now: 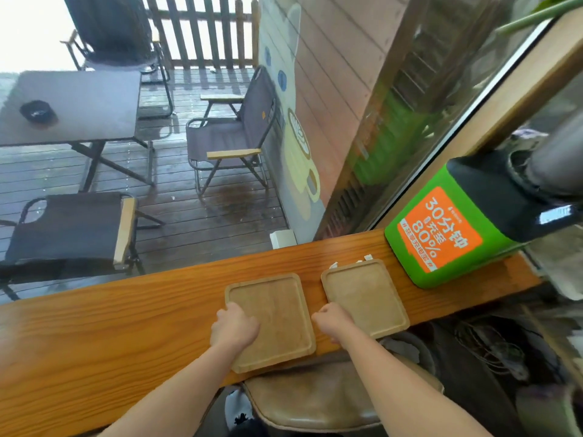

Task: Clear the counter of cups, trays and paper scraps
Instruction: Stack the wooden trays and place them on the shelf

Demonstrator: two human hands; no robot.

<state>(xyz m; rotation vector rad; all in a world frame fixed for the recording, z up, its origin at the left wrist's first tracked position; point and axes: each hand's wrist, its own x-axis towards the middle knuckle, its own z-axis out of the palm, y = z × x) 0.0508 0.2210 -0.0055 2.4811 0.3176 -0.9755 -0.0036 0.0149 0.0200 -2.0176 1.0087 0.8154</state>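
Observation:
Two empty square wooden trays lie side by side on the orange-brown wooden counter (94, 326). My left hand (235, 326) grips the left edge of the left tray (277, 313), whose near corner hangs over the counter's front edge. My right hand (332, 320) is closed on the left near edge of the right tray (369, 294). Small white paper scraps (367, 257) peek out along the far edge of the right tray. No cup is visible on the counter.
A green and black charging box (441, 241) with an orange label stands on the counter right of the trays. A padded stool (315, 402) is below the counter edge. Beyond the counter are a deck, folding chairs (230, 137) and a table (79, 105).

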